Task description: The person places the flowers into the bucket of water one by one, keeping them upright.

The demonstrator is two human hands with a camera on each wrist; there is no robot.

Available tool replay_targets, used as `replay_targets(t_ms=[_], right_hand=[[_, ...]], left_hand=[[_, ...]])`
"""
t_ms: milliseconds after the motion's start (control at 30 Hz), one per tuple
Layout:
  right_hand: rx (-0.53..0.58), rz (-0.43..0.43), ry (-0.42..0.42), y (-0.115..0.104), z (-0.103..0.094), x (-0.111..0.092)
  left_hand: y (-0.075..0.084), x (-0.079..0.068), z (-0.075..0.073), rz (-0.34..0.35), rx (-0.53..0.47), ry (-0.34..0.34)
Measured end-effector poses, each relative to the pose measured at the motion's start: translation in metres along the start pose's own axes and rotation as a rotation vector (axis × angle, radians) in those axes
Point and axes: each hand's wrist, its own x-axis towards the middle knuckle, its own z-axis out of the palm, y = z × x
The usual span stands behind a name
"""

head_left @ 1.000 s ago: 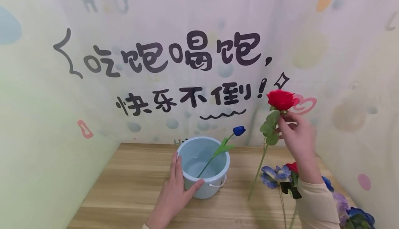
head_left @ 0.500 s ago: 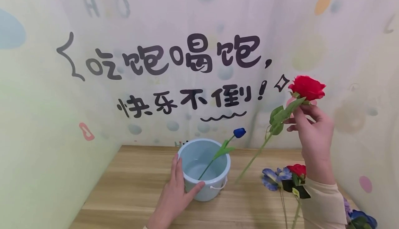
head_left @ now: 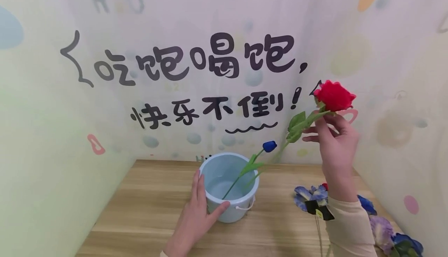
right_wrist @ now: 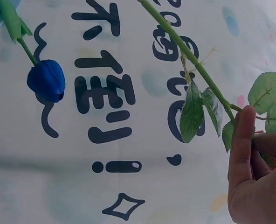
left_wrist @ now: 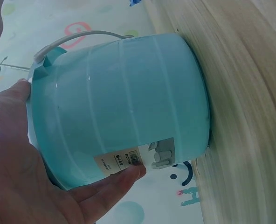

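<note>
High on the red rose (head_left: pixel 335 97), just beneath its petals, our right hand (head_left: pixel 338 150) pinches the stem (right_wrist: pixel 191 56) between thumb and fingers; so high a hold, we judge, leaves the length free to slant toward eight o'clock, its blurred tip at the bucket's (head_left: pixel 232 213) mouth, within or above it we cannot tell. At the bucket's eight o'clock, our left hand (head_left: pixel 194 216) is spread wide and grips the wall, thumb near the rim, probably for steadiness. Inside, a blue tulip (head_left: pixel 269 146) leans out toward one o'clock. At four o'clock, other flowers (head_left: pixel 309 198) lie on the table (head_left: pixel 140 202), perhaps for easy reach.
</note>
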Motion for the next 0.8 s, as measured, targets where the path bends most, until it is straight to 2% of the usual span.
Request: replay_targets(t_ms=[433,800], right_hand=[[-0.144,-0.005,-0.168,0.030,0.025,-0.023],[-0.221,0.074,-0.284,0.059,0.037,-0.041]], left_hand=[[0.002,0.001,-0.001,0.004,0.010,0.011],[0.003,0.000,-0.002,-0.012,0.011,0.002]])
